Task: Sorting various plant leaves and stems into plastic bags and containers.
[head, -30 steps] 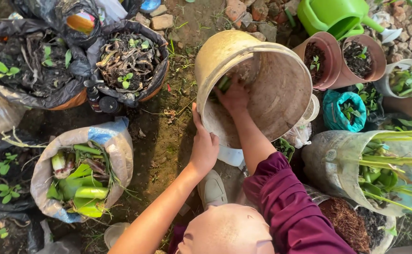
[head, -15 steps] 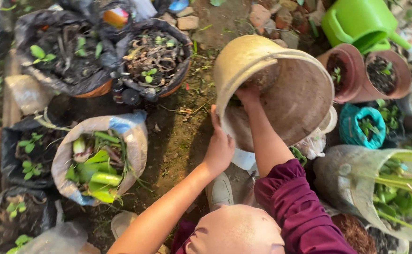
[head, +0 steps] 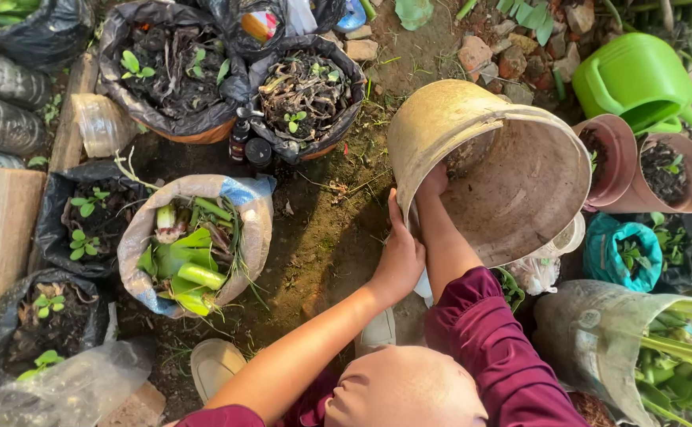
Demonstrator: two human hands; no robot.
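A dirty tan plastic bucket (head: 512, 170) lies tipped on its side at centre right, its mouth turned toward the near right and its base toward the far left. The left hand (head: 400, 257) is pressed flat against the near left edge of the bucket's rim, fingers pointing up along the outer wall, palm steadying it rather than closing round anything. The right hand (head: 433, 183) reaches into the bucket's mouth; its fingers are hidden in the shaded far part of the interior, so whether they grasp anything cannot be told. The maroon sleeve (head: 488, 340) covers that arm up to the elbow, and the wearer's pink head covering (head: 405, 391) blocks the near centre of the view.

Under the bucket's near rim something white shows, too covered to name. To the left, on bare earth, a sack (head: 196, 245) holds cut green stalks and leaves. Far of it stand black bag planters (head: 180, 71) with small seedlings, and two dark bottle caps sit between them. More black bags line the left edge, partly cut off. To the right of the bucket stand two terracotta pots (head: 646, 166) of soil, with a green watering can (head: 639, 79) beyond them, its spout running out of frame. A teal bag (head: 623, 253) and a clear sack of long green stems (head: 639, 348) fill the near right, the latter cut off by the frame.
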